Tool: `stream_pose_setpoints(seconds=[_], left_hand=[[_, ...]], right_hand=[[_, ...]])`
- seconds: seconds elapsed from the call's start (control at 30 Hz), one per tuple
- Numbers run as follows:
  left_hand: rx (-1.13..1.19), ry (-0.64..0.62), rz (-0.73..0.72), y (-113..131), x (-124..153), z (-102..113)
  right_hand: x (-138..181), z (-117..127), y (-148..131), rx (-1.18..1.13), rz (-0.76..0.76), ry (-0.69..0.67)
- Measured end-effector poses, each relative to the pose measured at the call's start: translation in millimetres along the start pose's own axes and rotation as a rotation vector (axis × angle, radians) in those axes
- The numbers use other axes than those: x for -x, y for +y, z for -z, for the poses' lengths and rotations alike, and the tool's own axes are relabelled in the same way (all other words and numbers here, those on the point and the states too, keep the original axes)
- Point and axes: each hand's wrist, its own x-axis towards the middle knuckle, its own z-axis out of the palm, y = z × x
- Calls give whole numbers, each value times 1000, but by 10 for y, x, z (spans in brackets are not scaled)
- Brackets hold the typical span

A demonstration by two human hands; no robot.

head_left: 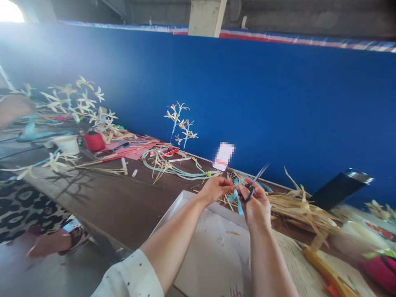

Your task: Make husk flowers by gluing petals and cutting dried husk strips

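My right hand (pixel 258 204) is closed around a pair of scissors (pixel 261 171) with black handles, their blades pointing up and to the right. The fingers of my left hand (pixel 218 189) pinch a thin tan strip (pixel 237 186), small and partly hidden, which runs toward the right fingertips. Light blue ribbon-like pieces (pixel 236 200) show just behind and below the hands. Under my forearms is a shallow white box (pixel 207 243) with small scraps in it.
Dried husks (pixel 297 210) and a dark tumbler (pixel 342 187) are at right, near a yellow glue gun (pixel 328 272). Pale blue tubing (pixel 182 173), husk flowers (pixel 185 134) and red thread (pixel 94 141) lie leftward. Another person's arm (pixel 15 109) reaches in at far left.
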Motion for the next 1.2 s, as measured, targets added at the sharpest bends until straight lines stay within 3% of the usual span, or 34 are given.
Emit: stream_pose_setpoints(seconds=[0.27, 0.77, 0.9, 1.2], left_hand=[[4, 65, -17, 81, 38, -7], [-26, 19, 28, 86, 40, -4], [-163, 56, -27, 74, 30, 28], [-240, 39, -119, 12, 14, 31]], right_hand=[[-15, 7, 20, 1, -35, 2], [-24, 31, 61, 30, 4, -68], [-20, 40, 52, 71, 10, -62], [14, 2, 20, 98, 1, -105]])
